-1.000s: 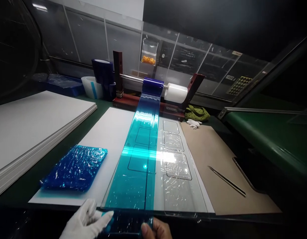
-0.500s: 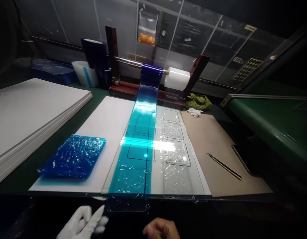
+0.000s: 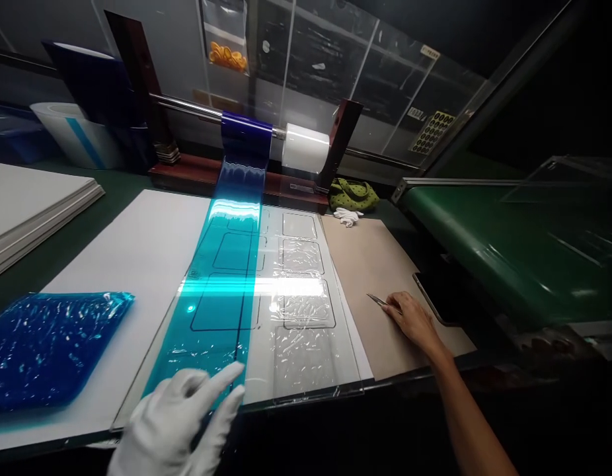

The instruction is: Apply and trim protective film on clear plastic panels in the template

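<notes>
Blue film (image 3: 229, 254) runs from a roll (image 3: 246, 135) on a metal rod (image 3: 187, 107), which seems to keep it lined up over the clear sheet (image 3: 261, 377) on the bench (image 3: 116, 186). Over its near end is the gloved left hand (image 3: 174, 413), fingertips apart; whether they touch it, I cannot tell. The bare right hand (image 3: 410, 317) is clamped on a pointed tool (image 3: 377, 300) over the brown board (image 3: 355, 258), leaving its tip free.
</notes>
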{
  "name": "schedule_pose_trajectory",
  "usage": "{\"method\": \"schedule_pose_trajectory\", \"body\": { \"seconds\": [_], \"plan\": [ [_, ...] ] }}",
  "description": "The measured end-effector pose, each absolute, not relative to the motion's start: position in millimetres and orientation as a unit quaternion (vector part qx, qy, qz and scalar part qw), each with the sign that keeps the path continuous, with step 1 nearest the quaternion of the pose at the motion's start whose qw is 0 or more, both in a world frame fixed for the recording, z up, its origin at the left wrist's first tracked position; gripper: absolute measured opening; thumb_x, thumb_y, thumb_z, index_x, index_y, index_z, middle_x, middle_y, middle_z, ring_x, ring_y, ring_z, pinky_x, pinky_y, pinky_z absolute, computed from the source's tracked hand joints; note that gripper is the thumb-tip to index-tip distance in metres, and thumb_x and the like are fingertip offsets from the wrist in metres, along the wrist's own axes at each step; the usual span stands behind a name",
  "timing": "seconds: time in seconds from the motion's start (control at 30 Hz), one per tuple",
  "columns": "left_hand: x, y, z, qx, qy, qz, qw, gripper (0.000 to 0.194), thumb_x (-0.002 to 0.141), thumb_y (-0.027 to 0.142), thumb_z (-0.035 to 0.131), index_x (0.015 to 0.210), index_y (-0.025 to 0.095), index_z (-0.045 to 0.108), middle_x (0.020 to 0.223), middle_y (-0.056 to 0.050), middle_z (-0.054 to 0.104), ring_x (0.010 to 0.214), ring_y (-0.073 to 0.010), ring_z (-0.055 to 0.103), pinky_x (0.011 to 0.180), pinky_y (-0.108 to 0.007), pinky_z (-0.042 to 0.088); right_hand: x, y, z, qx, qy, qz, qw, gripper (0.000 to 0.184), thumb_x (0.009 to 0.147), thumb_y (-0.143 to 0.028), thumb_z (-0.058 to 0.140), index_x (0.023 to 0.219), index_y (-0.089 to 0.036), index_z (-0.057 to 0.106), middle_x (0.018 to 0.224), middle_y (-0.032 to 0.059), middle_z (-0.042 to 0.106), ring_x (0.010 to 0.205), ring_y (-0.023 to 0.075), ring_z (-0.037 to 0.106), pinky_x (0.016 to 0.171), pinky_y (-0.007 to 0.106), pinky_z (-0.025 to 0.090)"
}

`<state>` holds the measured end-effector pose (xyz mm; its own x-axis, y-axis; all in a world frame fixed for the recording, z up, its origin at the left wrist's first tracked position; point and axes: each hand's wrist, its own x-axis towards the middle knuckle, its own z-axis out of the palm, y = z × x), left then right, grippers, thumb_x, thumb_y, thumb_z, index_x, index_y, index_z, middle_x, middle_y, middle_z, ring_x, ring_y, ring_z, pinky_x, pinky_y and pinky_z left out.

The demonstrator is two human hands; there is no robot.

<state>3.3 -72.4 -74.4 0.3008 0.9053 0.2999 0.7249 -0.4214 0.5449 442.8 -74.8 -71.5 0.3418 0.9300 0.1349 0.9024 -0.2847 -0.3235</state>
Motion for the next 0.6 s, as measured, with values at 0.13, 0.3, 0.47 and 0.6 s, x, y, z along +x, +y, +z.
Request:
{"method": "schedule_pose_trajectory", "body": {
  "seconds": [0.13,0.3,0.47,0.6],
  "plan": [
    [46,-53,-70,0.863,0.464,0.198,0.027,0.035,0.091,0.041,0.042,0.114,0.035,0.067,0.075,-0.005,0.063,0.061,-0.0191,0.057,0.053,-0.032,0.048,426,-78,-65,-0.765,-0.610,0.067,0.198,0.025,0.093,-0.038,0.046,0.095,-0.020,0.063,0.089,0.0088,0.069,0.082,0.0241,0.066,0.071,0.034,0.048],
    [68,-43,-85,0.880,0.460,0.076,-0.090,0.039,0.091,0.032,0.038,0.119,0.030,0.065,0.093,-0.016,0.069,0.080,-0.0299,0.062,0.066,-0.042,0.047,365,-71,-45,-0.671,-0.708,0.107,0.189,0.027,0.098,-0.033,0.044,0.104,-0.024,0.069,0.098,0.0062,0.069,0.081,0.0178,0.064,0.068,0.028,0.045],
    [72,-40,-85,0.870,0.491,0.029,-0.044,0.037,0.090,0.036,0.043,0.121,0.037,0.062,0.096,-0.014,0.069,0.081,-0.0308,0.060,0.067,-0.041,0.043,308,-41,-46,-0.576,-0.806,0.067,0.119,0.024,0.096,-0.015,0.048,0.102,-0.024,0.069,0.093,0.0028,0.070,0.076,0.0141,0.060,0.058,0.024,0.033],
    [73,-42,-89,0.864,0.500,0.040,-0.042,0.038,0.091,0.033,0.042,0.124,0.036,0.060,0.101,-0.012,0.067,0.085,-0.0270,0.058,0.072,-0.041,0.040,282,-18,-52,-0.521,-0.851,0.037,0.054,0.022,0.093,-0.008,0.051,0.095,-0.022,0.068,0.094,0.0008,0.069,0.078,0.0136,0.057,0.054,0.025,0.024]
  ]
}}
